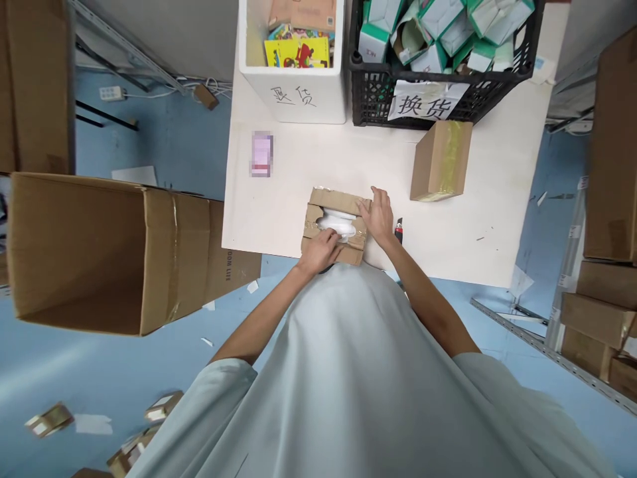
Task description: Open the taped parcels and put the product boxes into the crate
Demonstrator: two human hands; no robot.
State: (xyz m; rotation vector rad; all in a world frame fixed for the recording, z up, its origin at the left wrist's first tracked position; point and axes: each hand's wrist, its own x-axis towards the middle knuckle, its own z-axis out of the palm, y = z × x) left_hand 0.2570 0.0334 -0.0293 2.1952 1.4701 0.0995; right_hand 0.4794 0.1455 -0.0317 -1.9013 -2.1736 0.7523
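Note:
A small cardboard box lies opened at the near edge of the white table, with something white showing between its flaps. My left hand has its fingers curled on the near flap and into the opening. My right hand presses on the right flap, fingers bent over its edge. A red and black utility knife lies on the table just right of my right wrist.
A sealed taped carton stands right of centre. At the back are a white foam bin with colourful packs and a black crate of teal-white boxes. A large open carton sits left of the table; stacked cartons line the right.

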